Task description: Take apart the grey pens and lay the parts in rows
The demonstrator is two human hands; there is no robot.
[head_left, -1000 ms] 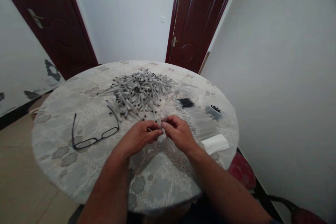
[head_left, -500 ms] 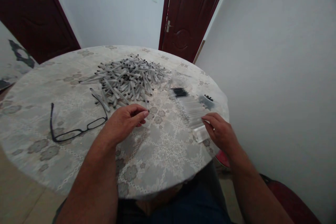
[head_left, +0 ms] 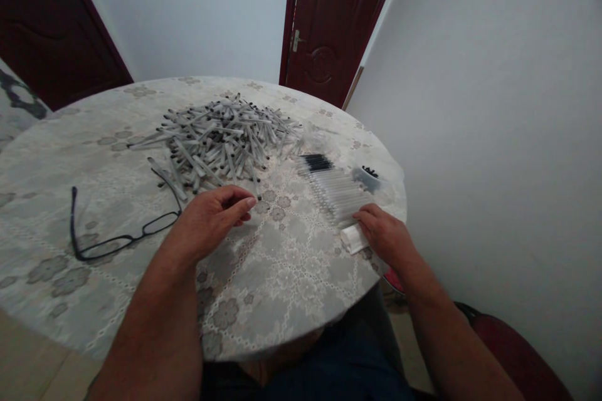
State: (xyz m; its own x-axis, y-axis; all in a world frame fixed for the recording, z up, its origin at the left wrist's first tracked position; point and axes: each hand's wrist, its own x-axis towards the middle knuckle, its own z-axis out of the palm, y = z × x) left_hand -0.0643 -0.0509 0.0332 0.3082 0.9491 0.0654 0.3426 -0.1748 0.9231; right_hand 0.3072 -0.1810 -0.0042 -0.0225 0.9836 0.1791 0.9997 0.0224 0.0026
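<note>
My left hand (head_left: 223,213) hovers at the near edge of a big heap of pens (head_left: 226,138), its thumb pressed toward the curled fingers. Whatever may be in that pinch is too small to make out. Just beyond the fingertips lies the dark end of one pen (head_left: 258,194). On the right, my right hand (head_left: 383,232) has its thumb and forefinger closed at the near end of a row of thin, clear tubes (head_left: 336,191) with dark far ends (head_left: 316,163). What those fingers pinch is hidden. Beneath this hand sits a white block-like piece (head_left: 352,239).
Black-framed glasses (head_left: 136,238) lie unfolded left of my left hand. A small translucent container (head_left: 368,178) with black bits stands beyond my right hand. A patterned cloth covers the round table (head_left: 282,301). A wall (head_left: 493,138) rises at right.
The view has shifted slightly, moving the scene a little left. My right hand has come down onto the near ends of the tubes. My left hand keeps its pinch.
</note>
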